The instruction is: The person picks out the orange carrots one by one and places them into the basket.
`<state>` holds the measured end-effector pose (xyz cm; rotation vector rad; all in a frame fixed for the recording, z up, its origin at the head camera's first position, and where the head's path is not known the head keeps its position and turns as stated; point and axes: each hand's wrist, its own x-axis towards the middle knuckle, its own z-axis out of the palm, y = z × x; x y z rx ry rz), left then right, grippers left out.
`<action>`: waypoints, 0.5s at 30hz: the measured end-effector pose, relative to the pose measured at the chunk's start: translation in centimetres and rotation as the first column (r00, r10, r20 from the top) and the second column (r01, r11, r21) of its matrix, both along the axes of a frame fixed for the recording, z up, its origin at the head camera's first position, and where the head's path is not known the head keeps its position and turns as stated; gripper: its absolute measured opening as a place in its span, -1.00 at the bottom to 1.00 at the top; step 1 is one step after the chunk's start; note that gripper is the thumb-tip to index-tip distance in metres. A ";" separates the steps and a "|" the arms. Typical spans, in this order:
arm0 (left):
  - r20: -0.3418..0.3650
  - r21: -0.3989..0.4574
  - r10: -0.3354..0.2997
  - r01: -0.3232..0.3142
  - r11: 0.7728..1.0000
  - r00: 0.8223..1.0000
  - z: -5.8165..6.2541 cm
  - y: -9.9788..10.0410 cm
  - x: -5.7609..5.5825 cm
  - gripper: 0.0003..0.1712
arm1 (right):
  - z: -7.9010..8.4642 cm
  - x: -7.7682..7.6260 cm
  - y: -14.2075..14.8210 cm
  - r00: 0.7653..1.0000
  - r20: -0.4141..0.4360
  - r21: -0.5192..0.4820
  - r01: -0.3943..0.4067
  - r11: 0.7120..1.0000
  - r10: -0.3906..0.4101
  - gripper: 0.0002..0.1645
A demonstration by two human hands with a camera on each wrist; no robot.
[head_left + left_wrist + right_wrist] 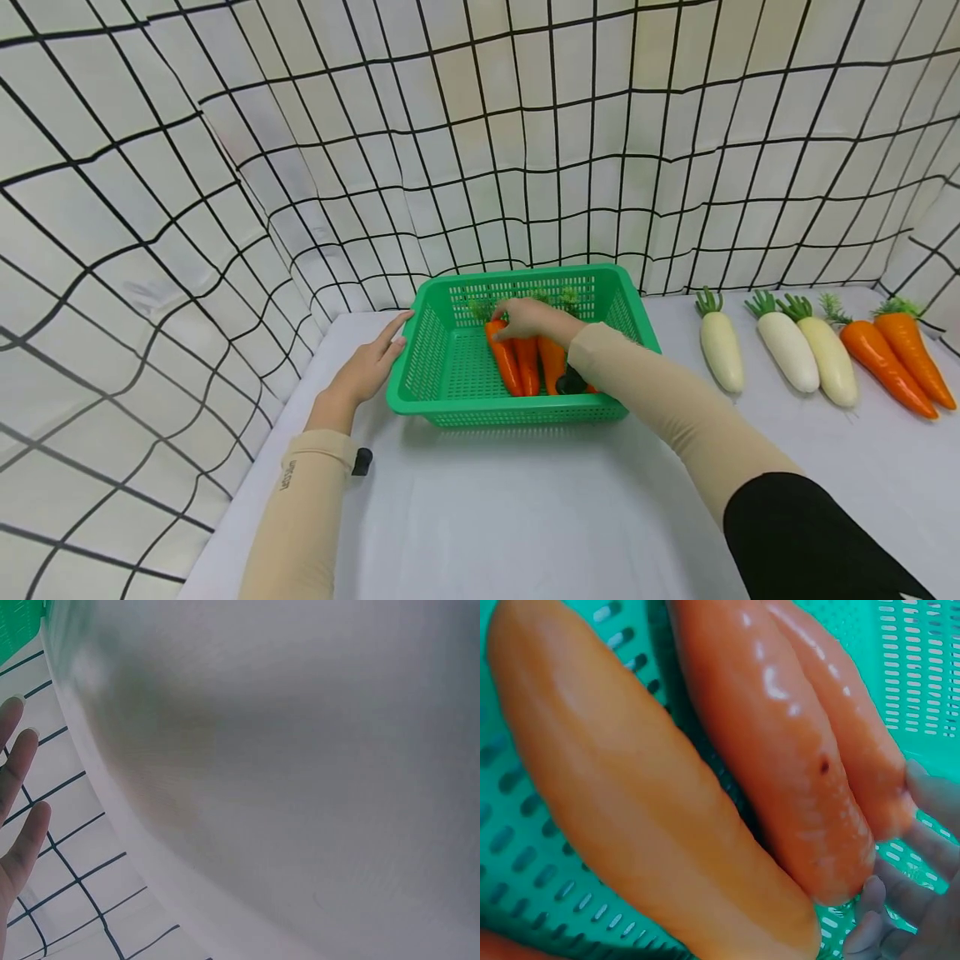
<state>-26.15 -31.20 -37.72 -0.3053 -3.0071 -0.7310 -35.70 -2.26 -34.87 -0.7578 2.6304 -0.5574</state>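
In the head view a green plastic basket [480, 406] stands on the white table, with several orange carrots inside, partly covered by the right arm. My right hand [536, 319] reaches into it and pinches the stem end of the leftmost carrot [506, 364] between thumb and fingers. Beside that one lie a middle carrot [528, 371] and a thicker carrot [552, 360]; the right wrist view shows this thicker carrot [645, 787] nearest the camera. At the basket's left rim, my left hand [367, 367] rests with its fingers fairly straight.
To the basket's right lie white radishes [722, 350] with green tops and two more carrots [888, 367]. Black netting [525, 167] over white sheeting rises behind the table and along its left side. Small dark wrist cameras [362, 462] sit on both sleeves.
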 end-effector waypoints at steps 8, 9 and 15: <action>0.002 0.005 0.003 -0.003 1.000 1.000 0.0 0.1 -0.1 -0.32 | -0.1 0.0 0.1 1.000 0.011 0.035 -0.017 0.999 0.016 -0.50; 0.005 0.006 0.006 -0.006 1.000 1.000 0.0 0.1 0.0 -0.32 | -0.1 0.0 0.1 1.000 0.012 0.033 -0.022 0.999 0.021 -0.49; 0.006 0.011 0.016 -0.016 1.000 1.000 0.1 0.1 0.2 -0.32 | 0.4 -0.1 0.6 0.999 0.018 -0.020 -0.040 0.999 0.040 -0.49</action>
